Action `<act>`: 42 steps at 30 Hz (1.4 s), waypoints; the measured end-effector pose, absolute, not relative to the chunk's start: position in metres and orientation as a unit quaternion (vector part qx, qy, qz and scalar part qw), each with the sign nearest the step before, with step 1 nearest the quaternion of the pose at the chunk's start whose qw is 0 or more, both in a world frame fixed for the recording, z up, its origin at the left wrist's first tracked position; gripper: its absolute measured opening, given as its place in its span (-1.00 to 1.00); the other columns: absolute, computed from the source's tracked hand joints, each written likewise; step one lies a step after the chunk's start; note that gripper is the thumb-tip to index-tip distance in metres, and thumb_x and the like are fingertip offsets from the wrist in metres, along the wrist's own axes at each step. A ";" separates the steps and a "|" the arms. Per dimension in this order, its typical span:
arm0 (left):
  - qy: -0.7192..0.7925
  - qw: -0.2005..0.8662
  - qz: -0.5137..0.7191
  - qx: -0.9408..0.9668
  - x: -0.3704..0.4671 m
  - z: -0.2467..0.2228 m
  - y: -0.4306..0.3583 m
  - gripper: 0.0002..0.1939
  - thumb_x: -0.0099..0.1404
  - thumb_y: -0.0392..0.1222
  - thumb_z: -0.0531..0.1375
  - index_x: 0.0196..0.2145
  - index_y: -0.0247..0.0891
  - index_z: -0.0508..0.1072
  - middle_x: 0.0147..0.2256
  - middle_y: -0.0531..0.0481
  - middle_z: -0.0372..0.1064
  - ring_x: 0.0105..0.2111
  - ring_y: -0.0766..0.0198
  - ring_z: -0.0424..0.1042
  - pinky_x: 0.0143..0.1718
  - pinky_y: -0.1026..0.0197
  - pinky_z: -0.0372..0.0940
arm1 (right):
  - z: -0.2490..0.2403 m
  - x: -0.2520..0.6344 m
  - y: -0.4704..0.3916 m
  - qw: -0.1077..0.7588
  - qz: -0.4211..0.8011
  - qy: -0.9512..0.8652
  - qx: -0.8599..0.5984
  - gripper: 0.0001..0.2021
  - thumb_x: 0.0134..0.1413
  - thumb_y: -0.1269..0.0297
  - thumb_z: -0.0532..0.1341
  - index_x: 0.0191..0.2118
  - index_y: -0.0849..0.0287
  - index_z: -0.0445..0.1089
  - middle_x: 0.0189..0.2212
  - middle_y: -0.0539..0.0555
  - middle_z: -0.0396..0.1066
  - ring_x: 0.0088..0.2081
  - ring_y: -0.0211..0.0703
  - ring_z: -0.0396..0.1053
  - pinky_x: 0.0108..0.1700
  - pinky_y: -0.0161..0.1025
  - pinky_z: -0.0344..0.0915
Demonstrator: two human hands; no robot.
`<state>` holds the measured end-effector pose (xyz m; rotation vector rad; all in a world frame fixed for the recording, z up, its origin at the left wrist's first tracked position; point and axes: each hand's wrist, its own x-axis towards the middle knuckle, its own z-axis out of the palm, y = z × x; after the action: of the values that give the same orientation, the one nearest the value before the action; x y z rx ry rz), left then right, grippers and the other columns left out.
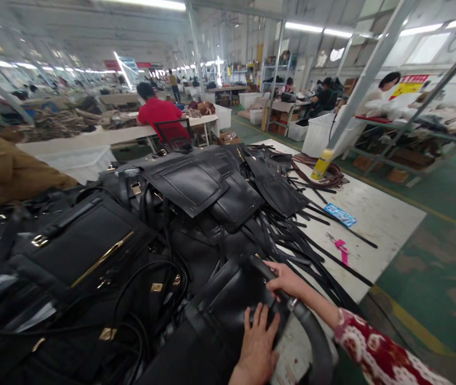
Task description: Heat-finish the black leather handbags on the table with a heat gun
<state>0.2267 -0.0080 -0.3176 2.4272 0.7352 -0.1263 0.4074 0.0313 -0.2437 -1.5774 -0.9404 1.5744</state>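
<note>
My left hand (pixel 257 342) lies flat on a black leather bag (pixel 207 326), its fingers spread. My right hand (pixel 286 280) is wrapped round a black hose nozzle (pixel 264 268), a tube whose tip points toward the upper left, over the bag's leather. Behind that hand a metal band joins the nozzle to a thick dark hose (pixel 314 334) that curves down toward the bottom edge. To the left another black bag (pixel 83 243) with a gold zip and buckle lies in the pile, and flat black leather pieces (pixel 196 184) with hanging straps are heaped beyond my hands.
On the pale tabletop (pixel 388 224) lie small snips (pixel 338 243) with a pink ribbon, a blue-and-white card (pixel 340 215), a yellow bottle (pixel 323 163) and coiled brown straps (pixel 334 179). A person in red (pixel 161 115) sits ahead; a tan sleeve (pixel 7 166) is at left. A slanting metal post (pixel 366 77) rises at right.
</note>
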 end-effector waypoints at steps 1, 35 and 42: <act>0.276 0.302 -0.049 0.911 0.227 -0.318 -0.007 -0.23 0.03 0.08 0.09 0.15 0.00 -0.16 0.19 -0.12 -0.21 0.17 0.01 -0.32 0.07 -0.27 -0.40 | -0.244 0.407 0.044 0.353 0.610 -0.366 -0.607 -0.28 -0.35 0.47 0.14 0.11 0.16 0.06 -0.72 -0.15 0.27 -0.73 -0.29 0.24 -0.70 -0.40 0.21; 0.437 -0.003 0.115 0.892 0.060 -0.308 -0.030 -0.50 0.15 -0.35 0.00 0.06 -0.13 0.12 0.05 -0.07 0.14 0.09 0.10 0.00 0.07 -0.14 -0.13 | -0.222 0.292 -0.011 0.254 0.717 -0.409 -0.504 -0.22 -0.41 0.55 0.17 0.10 0.11 0.05 -0.40 -0.03 0.36 -0.71 -0.40 0.24 -0.73 -0.47 0.21; 0.428 -0.009 0.129 0.894 0.058 -0.314 -0.034 -0.50 0.16 -0.33 0.00 0.08 -0.14 0.10 0.01 -0.04 0.20 0.07 0.12 0.06 0.10 -0.16 -0.21 | -0.238 0.250 0.028 0.283 0.700 -0.416 -0.506 -0.20 -0.42 0.55 0.18 0.11 0.12 0.03 -0.42 -0.03 0.35 -0.71 -0.39 0.24 -0.73 -0.45 0.21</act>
<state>0.0581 -0.0336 -0.3142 2.8254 1.3526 0.4078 0.2501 0.0283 -0.2383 -1.3558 -1.1127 1.8753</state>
